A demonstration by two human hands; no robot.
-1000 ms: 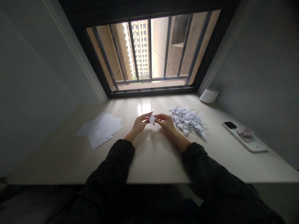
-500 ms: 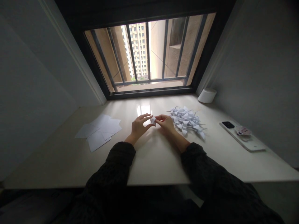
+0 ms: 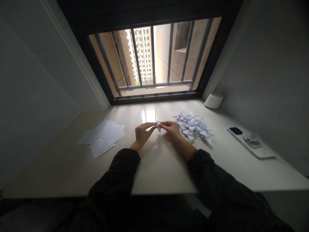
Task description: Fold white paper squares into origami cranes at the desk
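A small folded piece of white paper [image 3: 158, 126] is held between my two hands above the middle of the table, one pointed end hanging down. My left hand [image 3: 144, 132] pinches its left side between thumb and fingers. From the other side, my right hand [image 3: 172, 129] grips it with thumb and forefinger. Just right of my right hand lies a pile of folded white paper cranes [image 3: 193, 125]. Loose square sheets of white paper [image 3: 102, 137] overlap one another on the left. The finer folds of the held paper are partly hidden by my fingers.
The pale tabletop [image 3: 161, 170] runs up to a dark-framed window [image 3: 154, 100] with bars outside. A white phone [image 3: 249, 143] with a round grip on its back lies at the right. A white cylindrical object [image 3: 213, 100] stands in the back right corner.
My left fingers have closed in from a looser, raised pose to a flat pinch. The folded paper has turned, and its point now hangs down more clearly.
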